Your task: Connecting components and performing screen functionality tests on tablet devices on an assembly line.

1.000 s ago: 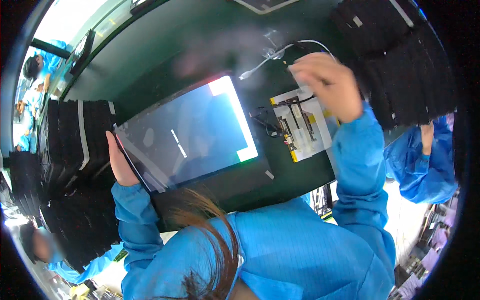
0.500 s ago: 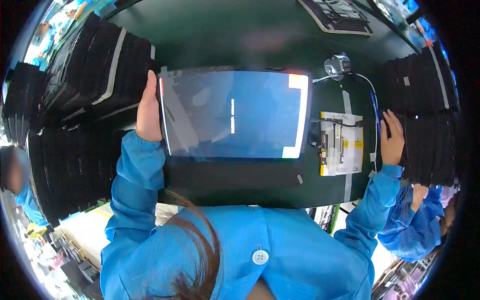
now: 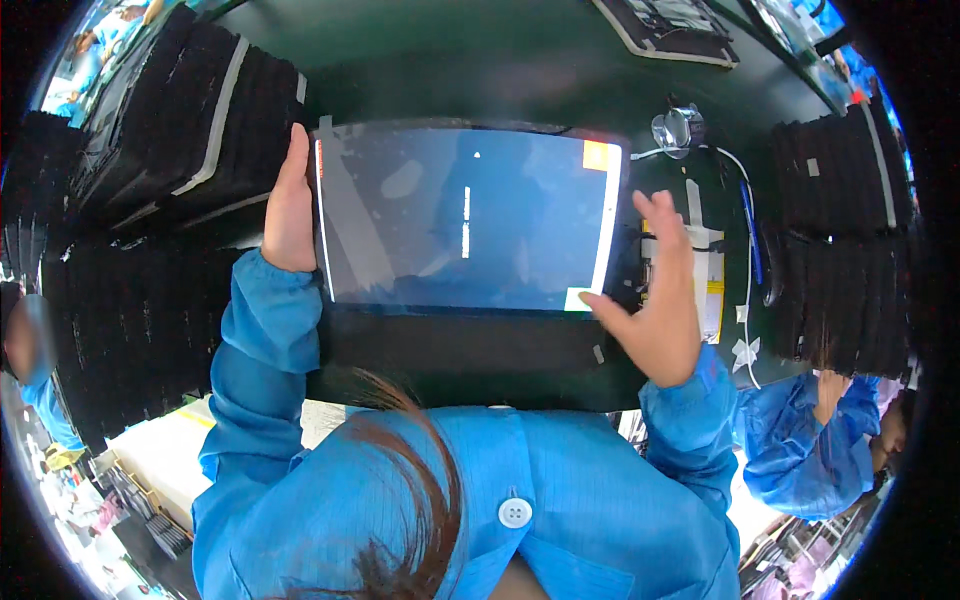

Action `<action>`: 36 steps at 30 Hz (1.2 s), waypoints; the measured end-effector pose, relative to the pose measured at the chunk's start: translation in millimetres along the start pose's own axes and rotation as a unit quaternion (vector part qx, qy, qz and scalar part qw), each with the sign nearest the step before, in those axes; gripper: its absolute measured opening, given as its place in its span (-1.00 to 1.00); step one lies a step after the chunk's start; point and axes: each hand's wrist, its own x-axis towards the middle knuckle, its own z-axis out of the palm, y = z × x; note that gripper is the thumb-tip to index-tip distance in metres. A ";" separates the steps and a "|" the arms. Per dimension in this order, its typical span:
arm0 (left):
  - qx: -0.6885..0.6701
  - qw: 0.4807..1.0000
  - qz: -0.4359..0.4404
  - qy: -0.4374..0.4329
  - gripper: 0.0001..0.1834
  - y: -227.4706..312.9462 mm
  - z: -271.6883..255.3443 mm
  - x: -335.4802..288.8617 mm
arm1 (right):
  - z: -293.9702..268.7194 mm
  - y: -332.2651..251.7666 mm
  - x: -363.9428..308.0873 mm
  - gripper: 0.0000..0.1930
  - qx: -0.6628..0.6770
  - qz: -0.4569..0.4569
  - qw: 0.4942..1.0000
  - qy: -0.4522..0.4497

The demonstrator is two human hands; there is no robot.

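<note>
A lit display panel (image 3: 400, 225) with a dark blue-grey picture, light bars down its sides and coloured corner blocks lies in front of me. My left hand (image 3: 290, 210) holds its left edge, with part of the fingers hidden. Over the panel's lower right corner hovers my right hand (image 3: 662, 300), thumb and fingers spread, nothing in it. Whether the thumb touches the screen I cannot tell. Partly covered by that hand is a flat board or battery pack (image 3: 712, 290) with yellow tape, right of the panel.
Tall stacks of black padded sheets (image 3: 150, 330) stand at the left, with more black stacks (image 3: 850, 290) at the right. A round clear object (image 3: 678, 130) sits behind a white cable (image 3: 746, 220). A framed dark tray (image 3: 670, 30) lies at the back; a co-worker's blue sleeve (image 3: 810, 460) shows lower right.
My right hand has moved left from beside the right-hand stack and cable to the panel's lower right corner, its fingers spreading. My left hand stays at the panel's left edge.
</note>
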 end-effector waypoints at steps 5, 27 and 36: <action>-0.018 1.000 0.002 0.018 -0.40 -0.6 1.4 0.6 | -12.9 15.7 5.7 -0.46 0.093 0.055 0.994 -0.007; 0.045 0.997 0.051 0.037 -0.33 -4.9 -6.1 3.4 | -9.5 -27.0 15.5 -0.75 -0.078 -0.311 0.936 -0.144; 0.004 1.000 0.018 0.010 -0.50 -3.3 -10.8 7.0 | -12.8 -5.3 31.3 -0.83 0.054 -0.144 0.988 0.001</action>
